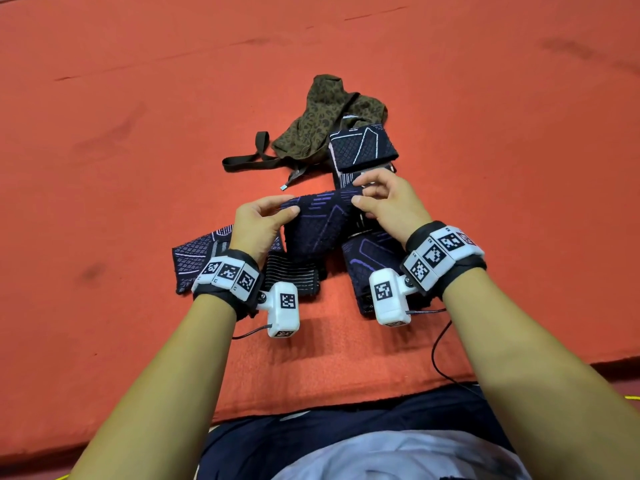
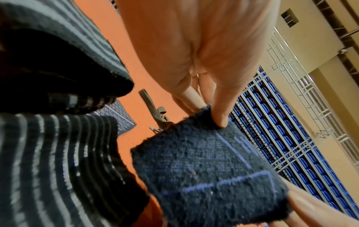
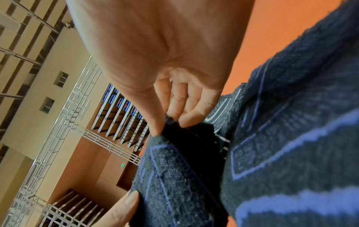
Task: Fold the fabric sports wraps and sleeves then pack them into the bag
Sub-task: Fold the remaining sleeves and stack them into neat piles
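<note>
A dark navy knit sleeve (image 1: 317, 223) with purple lines hangs between both hands above the orange mat. My left hand (image 1: 273, 211) pinches its left top corner, thumb (image 2: 220, 110) on the cloth (image 2: 209, 172). My right hand (image 1: 363, 194) pinches the right top corner (image 3: 170, 122) between thumb and fingers. A folded sleeve (image 1: 362, 147) lies just beyond the hands. More sleeves lie flat below: one at the left (image 1: 197, 259), a striped one (image 1: 291, 275) in the middle, one at the right (image 1: 367, 268). The camouflage bag (image 1: 325, 119) lies crumpled at the back.
The bag's dark strap (image 1: 249, 157) trails left over the orange mat (image 1: 138, 168). The mat's near edge (image 1: 311, 407) runs in front of my lap. A thin black cable (image 1: 438, 355) hangs from the right wrist camera. Blue seating (image 2: 281, 138) shows far behind.
</note>
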A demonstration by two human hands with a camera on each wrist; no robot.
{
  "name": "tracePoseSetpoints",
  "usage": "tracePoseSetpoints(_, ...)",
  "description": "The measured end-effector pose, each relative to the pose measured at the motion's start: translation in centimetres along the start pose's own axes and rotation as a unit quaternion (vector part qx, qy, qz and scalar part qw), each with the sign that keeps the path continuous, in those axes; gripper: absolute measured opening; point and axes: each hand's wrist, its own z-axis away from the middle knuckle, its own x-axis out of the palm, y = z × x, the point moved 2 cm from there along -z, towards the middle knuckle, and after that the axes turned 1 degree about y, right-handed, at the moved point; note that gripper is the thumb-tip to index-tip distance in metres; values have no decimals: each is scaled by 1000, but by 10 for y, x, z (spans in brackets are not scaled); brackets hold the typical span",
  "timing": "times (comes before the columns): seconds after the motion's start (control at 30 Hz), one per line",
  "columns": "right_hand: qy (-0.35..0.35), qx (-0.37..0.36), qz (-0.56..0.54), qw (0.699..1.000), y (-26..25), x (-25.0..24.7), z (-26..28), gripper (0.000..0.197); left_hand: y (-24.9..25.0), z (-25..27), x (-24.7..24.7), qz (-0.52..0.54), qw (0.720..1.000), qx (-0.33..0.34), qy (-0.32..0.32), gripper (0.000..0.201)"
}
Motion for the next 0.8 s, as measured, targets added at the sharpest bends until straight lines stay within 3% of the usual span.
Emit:
tracePoseSetpoints(0.17, -33, 19, 8, 999, -3, 5, 1, 40, -1, -2, 1, -16, 1000, 1, 4, 21)
tracePoseSetpoints(0.4, 4, -16, 87, 996, 5, 4, -6, 24, -2, -4, 1, -37, 999, -3, 2, 25)
tracePoseSetpoints(0.8, 29, -38, 109, 993, 6, -1, -13, 12, 5, -5, -3, -21, 999, 20, -25, 16)
